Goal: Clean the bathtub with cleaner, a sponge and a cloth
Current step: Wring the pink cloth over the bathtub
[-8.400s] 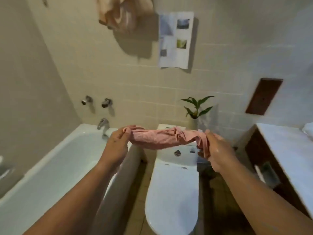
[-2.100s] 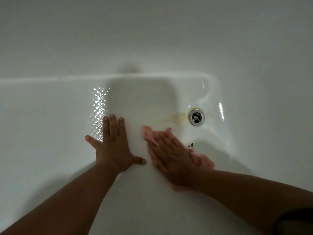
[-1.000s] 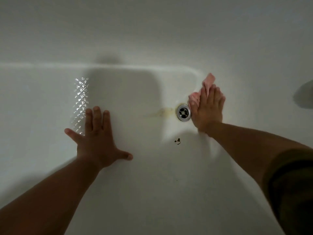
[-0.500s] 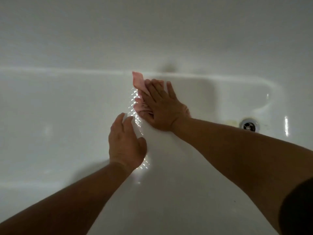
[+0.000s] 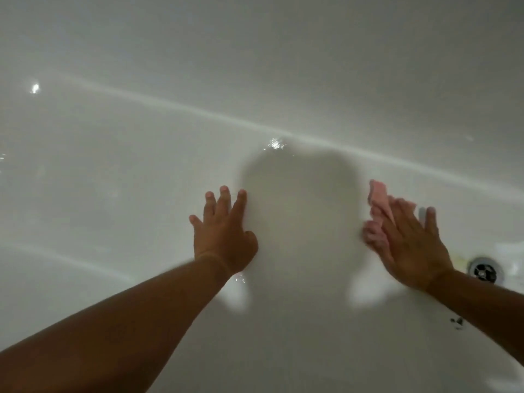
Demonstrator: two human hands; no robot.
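I look straight down into the white bathtub (image 5: 113, 194), whose wet floor fills the view. My left hand (image 5: 224, 234) lies flat on the tub floor with fingers spread, holding nothing. To its right, my right hand (image 5: 408, 245) presses a pink cloth (image 5: 377, 211) flat against the floor; the cloth sticks out beyond the fingers and is blurred by motion. No sponge or cleaner is in view.
The chrome drain (image 5: 485, 269) sits at the right edge, just right of my right hand, with a faint yellowish stain beside it. A small dark speck (image 5: 456, 321) lies on the floor below the drain. The far tub wall rises along the top.
My right hand has swept the cloth to the right, from beside my left hand toward the drain. The view has shifted, and my left hand now rests flat with fingers spread.
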